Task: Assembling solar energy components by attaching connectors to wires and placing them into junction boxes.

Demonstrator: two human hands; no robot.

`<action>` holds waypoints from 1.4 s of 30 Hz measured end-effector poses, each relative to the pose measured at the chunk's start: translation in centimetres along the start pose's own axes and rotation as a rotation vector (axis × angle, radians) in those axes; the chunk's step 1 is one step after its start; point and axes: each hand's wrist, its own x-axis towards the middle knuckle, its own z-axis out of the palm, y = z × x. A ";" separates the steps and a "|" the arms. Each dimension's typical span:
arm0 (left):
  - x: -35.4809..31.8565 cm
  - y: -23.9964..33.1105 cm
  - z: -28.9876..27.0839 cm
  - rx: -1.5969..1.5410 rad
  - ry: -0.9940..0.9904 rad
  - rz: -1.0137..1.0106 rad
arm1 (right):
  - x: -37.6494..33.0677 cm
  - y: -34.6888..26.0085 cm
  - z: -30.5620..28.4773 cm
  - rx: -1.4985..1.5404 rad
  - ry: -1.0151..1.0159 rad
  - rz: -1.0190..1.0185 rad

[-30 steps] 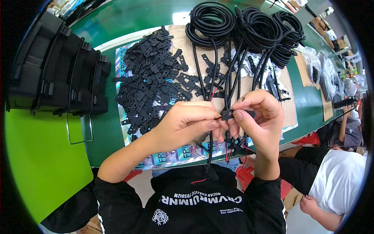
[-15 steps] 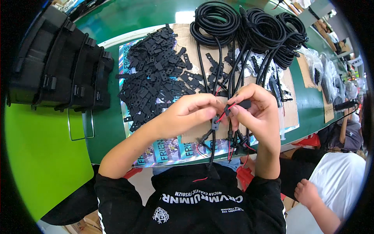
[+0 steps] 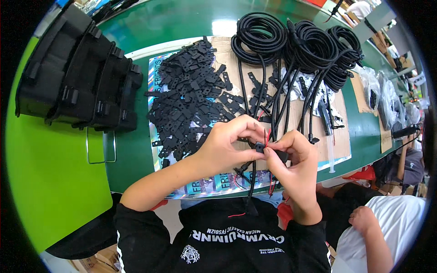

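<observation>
Both my hands meet over the near part of the work mat. My left hand (image 3: 227,146) pinches a small black plastic fitting (image 3: 259,147) between thumb and fingers. Thin red and black wires (image 3: 267,136) stick up beside the fitting. At their base the fingertips of my right hand (image 3: 296,159) are closed, and a black flat piece (image 3: 282,156) shows under that palm, partly hidden. Below my fingers a black corrugated cable (image 3: 253,179) runs down to the table edge, its lower end against my shirt with a red wire showing.
Left of my hands spreads a heap of black plastic tabs (image 3: 186,98). Coiled black cables (image 3: 259,38) lie beyond. A syringe (image 3: 331,154) rests at the right. Black bins (image 3: 75,68) stand on the left above a bright green surface (image 3: 54,182). Another person's hand (image 3: 364,219) is at lower right.
My hands sit lower in the picture and closer together. The wires, slanting between my hands before, now point up beside the fitting. My right hand has come down to it.
</observation>
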 end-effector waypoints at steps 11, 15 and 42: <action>0.7 -1.5 -0.1 0.425 -0.005 0.313 | 0.1 1.5 -0.2 -0.122 0.197 -0.154; 0.3 -1.8 0.9 0.601 0.049 0.405 | -0.2 1.1 -1.0 -0.291 0.181 -0.199; -0.1 -1.2 -0.3 0.135 0.039 0.138 | -0.6 4.2 -12.2 -0.718 0.022 -0.259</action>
